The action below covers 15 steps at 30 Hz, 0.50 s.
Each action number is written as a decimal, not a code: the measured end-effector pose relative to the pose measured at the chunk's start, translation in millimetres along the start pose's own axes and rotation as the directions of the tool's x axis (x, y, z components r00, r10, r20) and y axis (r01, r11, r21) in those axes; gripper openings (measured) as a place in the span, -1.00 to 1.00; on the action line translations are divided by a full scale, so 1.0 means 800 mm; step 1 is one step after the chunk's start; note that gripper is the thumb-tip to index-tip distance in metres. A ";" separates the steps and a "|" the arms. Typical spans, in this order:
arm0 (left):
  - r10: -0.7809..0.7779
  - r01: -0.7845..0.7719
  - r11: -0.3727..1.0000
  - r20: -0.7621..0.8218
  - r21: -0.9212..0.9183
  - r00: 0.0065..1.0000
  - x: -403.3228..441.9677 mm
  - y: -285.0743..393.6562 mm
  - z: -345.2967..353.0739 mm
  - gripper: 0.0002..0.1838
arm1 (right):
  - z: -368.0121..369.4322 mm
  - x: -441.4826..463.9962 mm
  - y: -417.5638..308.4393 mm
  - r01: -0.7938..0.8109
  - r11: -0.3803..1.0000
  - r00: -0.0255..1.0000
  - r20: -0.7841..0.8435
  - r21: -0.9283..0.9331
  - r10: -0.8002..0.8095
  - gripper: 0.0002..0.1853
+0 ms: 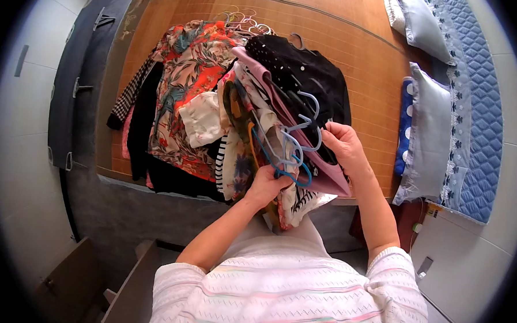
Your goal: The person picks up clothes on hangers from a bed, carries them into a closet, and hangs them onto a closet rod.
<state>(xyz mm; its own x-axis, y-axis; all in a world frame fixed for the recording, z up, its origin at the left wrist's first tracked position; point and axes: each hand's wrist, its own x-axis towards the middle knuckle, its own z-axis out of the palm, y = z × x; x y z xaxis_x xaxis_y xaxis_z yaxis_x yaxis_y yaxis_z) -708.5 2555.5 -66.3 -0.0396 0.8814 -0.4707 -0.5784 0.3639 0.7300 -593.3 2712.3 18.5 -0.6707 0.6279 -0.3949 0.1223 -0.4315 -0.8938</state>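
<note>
My left hand [266, 188] is closed round a bunch of clothes on hangers at the bed's near edge, its thumb by a blue hanger [303, 178]. Several pale blue hanger hooks [310, 124] stick up from the bunch. Among the hung garments are a pink one [329, 177] and a dark floral one [242, 166]. My right hand [343, 145] is pinched at the right side of the bunch, by a black garment [325, 78]; what lies between its fingertips is too small to make out. A floral orange shirt [186, 100] lies to the left, with a folded white cloth [201, 120] on it.
The clothes lie on a bed with a brown woven mat [372, 57]. Several more hangers [241, 19] lie behind the pile. Grey pillows [430, 134] and a blue quilted pad [482, 125] are at the right. An open drawer or cabinet [134, 289] is at lower left.
</note>
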 end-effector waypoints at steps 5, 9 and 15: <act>-0.030 0.040 0.984 0.065 -0.172 0.997 -0.018 0.022 0.008 -0.95 | -0.005 0.004 0.020 0.012 0.997 1.000 0.020 -0.082 -0.011 -0.87; -0.011 0.033 0.985 0.128 -0.168 0.992 -0.021 0.014 -0.001 -0.91 | -0.006 0.009 0.029 0.003 0.995 1.000 0.010 -0.104 -0.002 -0.87; 0.060 -0.057 0.970 0.006 -0.238 0.998 -0.025 0.015 -0.001 -0.86 | -0.003 0.007 0.048 -0.038 0.951 0.999 -0.017 -0.307 0.035 -0.84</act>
<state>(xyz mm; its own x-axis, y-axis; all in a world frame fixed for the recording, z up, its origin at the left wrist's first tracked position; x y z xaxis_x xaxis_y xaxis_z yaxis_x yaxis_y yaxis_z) -715.2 2541.6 -48.3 -0.0699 0.9034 -0.4230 -0.7522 0.2308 0.6172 -590.7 2700.7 -18.9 -0.6538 0.6233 -0.4291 0.3664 -0.2355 -0.9002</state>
